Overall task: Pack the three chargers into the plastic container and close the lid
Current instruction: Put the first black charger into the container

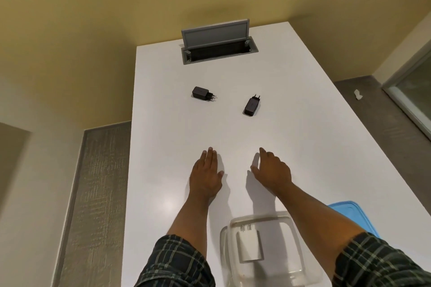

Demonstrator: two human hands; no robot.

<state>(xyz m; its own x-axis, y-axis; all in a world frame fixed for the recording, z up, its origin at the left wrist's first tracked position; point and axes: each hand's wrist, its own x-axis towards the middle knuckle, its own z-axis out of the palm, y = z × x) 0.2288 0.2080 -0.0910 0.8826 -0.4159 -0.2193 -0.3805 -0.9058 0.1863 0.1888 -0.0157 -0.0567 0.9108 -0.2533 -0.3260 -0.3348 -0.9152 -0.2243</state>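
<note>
Two black chargers lie on the white table: one (pixel 202 93) at the left with its prongs pointing right, the other (pixel 251 106) to its right with prongs pointing away from me. A white charger (pixel 250 246) lies inside the clear plastic container (pixel 292 223) near the table's front edge. The blue lid (pixel 354 216) rests beside the container on the right, partly hidden by my right forearm. My left hand (pixel 207 173) lies flat on the table, holding nothing. My right hand (pixel 271 171) hovers beside it with fingers apart, also holding nothing. Both hands are well short of the black chargers.
A grey cable box (pixel 219 51) with its flap raised is set into the table (pixel 163 147) at the far end. The table's edges drop to the floor on the left and right. A scrap of white paper (pixel 358 95) lies on the floor at the right.
</note>
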